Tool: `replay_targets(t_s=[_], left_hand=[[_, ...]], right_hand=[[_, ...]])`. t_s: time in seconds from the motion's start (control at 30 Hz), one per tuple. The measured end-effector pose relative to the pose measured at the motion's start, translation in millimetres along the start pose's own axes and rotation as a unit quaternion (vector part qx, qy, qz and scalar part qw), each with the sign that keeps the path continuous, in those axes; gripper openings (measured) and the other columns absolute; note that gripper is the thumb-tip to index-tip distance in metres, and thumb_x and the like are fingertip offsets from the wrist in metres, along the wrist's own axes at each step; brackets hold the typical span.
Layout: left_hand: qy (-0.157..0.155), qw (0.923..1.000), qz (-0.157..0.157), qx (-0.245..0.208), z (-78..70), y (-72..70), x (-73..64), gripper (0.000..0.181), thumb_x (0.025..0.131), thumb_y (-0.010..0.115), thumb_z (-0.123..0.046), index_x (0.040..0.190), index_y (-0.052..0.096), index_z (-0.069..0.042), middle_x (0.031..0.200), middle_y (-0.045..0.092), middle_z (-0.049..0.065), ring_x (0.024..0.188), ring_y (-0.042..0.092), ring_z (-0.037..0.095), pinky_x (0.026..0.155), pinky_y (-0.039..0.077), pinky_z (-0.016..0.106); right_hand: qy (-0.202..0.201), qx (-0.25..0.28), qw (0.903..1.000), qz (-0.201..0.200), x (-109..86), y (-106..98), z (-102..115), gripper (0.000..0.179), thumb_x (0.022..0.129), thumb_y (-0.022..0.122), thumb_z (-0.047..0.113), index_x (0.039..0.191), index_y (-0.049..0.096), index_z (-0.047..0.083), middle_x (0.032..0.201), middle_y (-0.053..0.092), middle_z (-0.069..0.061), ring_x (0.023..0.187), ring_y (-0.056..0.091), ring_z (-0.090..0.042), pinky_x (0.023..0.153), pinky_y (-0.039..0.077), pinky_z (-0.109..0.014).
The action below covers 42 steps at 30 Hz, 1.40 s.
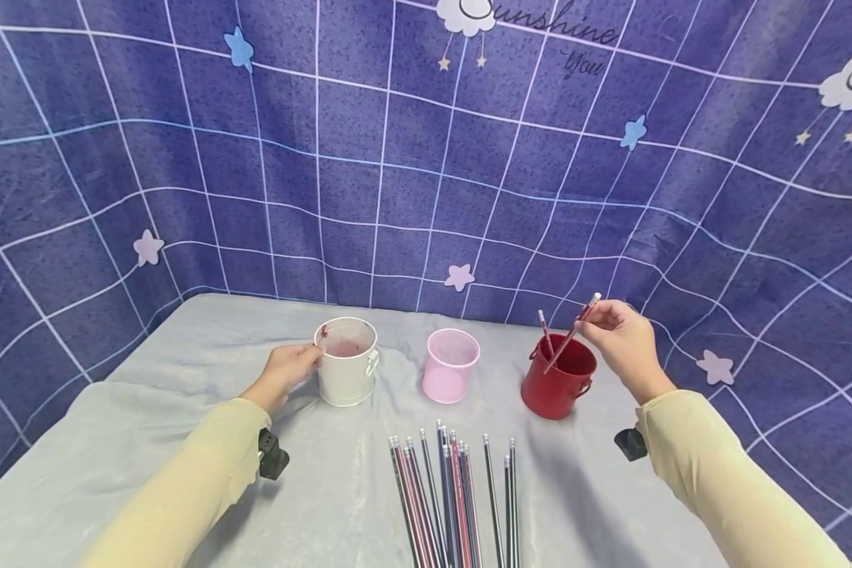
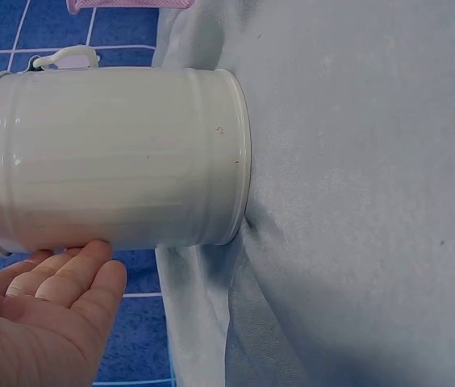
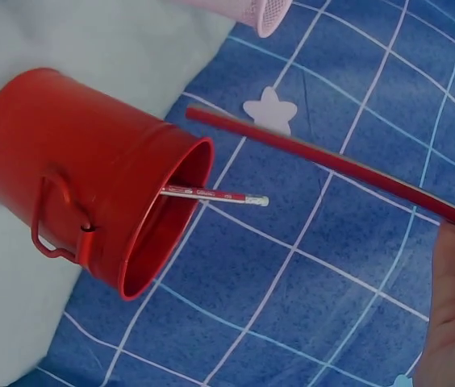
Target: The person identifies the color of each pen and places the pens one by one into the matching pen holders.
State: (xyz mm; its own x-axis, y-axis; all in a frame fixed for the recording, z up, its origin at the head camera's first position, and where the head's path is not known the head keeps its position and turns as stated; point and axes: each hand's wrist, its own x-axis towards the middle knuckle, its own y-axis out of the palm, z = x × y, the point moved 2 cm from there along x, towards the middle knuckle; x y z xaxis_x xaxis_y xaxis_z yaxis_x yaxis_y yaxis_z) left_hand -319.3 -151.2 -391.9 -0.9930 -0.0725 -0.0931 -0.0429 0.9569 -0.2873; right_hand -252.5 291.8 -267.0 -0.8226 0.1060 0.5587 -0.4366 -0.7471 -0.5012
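Observation:
My left hand (image 1: 294, 371) grips the side of a white metal bucket (image 1: 348, 383), its thumb at the rim and its fingertips against the outer wall (image 2: 114, 161). My right hand (image 1: 621, 339) pinches a red pencil (image 1: 571, 334) near its eraser end. That pencil slants over the mouth of a red bucket (image 1: 550, 394); in the right wrist view its lower end (image 3: 199, 114) is outside the rim. Another red pencil (image 3: 211, 194) leans inside the red bucket, eraser end up. Between the two buckets stands a pink cup (image 1: 447, 379).
Several pencils (image 1: 461, 505), dark and red, lie at the front middle of the grey cloth-covered table (image 1: 326, 489), eraser ends pointing away from me. A blue gridded curtain (image 1: 369, 197) hangs behind the table and along the right side.

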Motion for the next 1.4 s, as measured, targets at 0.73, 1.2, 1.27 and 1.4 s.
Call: replay_targets(t_s=[0.73, 1.2, 1.27, 1.4], left_hand=[[-0.001, 1.0, -0.002, 0.0, -1.5, 0.3, 0.3, 0.045, 0.097, 0.051, -0.023, 0.121, 0.056, 0.014, 0.112, 0.066, 0.022, 0.116, 0.056, 0.037, 0.099, 0.046, 0.048], [-0.001, 0.9998, 0.004, -0.02, -0.5, 0.8, -0.3, 0.037, 0.097, 0.052, -0.021, 0.112, 0.062, 0.011, 0.1, 0.071, 0.011, 0.111, 0.059, 0.029, 0.102, 0.044, 0.048], [-0.001, 0.9997, 0.004, -0.023, -0.4, 0.3, -1.0, 0.037, 0.097, 0.052, -0.021, 0.112, 0.062, 0.011, 0.095, 0.071, 0.007, 0.106, 0.06, 0.024, 0.101, 0.045, 0.048], [0.0, 0.9997, 0.007, -0.022, -1.3, -0.4, -2.1, 0.039, 0.097, 0.053, -0.021, 0.115, 0.06, 0.012, 0.092, 0.07, 0.004, 0.101, 0.061, 0.019, 0.101, 0.045, 0.048]], right_hand=[[0.044, 0.012, 0.9962, -0.074, 4.9, -22, -12, 0.018, 0.077, 0.07, -0.006, 0.077, 0.053, 0.001, 0.061, 0.053, 0.033, 0.059, 0.053, 0.014, 0.056, 0.045, -0.004], [0.068, -0.02, 0.9926, -0.099, -1.0, -29, -29, 0.018, 0.077, 0.072, -0.002, 0.074, 0.054, 0.002, 0.059, 0.05, 0.036, 0.058, 0.051, 0.015, 0.055, 0.042, -0.003], [0.074, -0.017, 0.9924, -0.097, -2.6, -28, -31, 0.019, 0.077, 0.072, -0.002, 0.074, 0.054, 0.002, 0.059, 0.05, 0.036, 0.058, 0.052, 0.015, 0.055, 0.042, -0.003], [0.083, -0.01, 0.9919, -0.096, -5.0, -25, -35, 0.019, 0.077, 0.071, -0.004, 0.073, 0.053, 0.001, 0.059, 0.05, 0.035, 0.059, 0.052, 0.016, 0.057, 0.043, -0.003]])
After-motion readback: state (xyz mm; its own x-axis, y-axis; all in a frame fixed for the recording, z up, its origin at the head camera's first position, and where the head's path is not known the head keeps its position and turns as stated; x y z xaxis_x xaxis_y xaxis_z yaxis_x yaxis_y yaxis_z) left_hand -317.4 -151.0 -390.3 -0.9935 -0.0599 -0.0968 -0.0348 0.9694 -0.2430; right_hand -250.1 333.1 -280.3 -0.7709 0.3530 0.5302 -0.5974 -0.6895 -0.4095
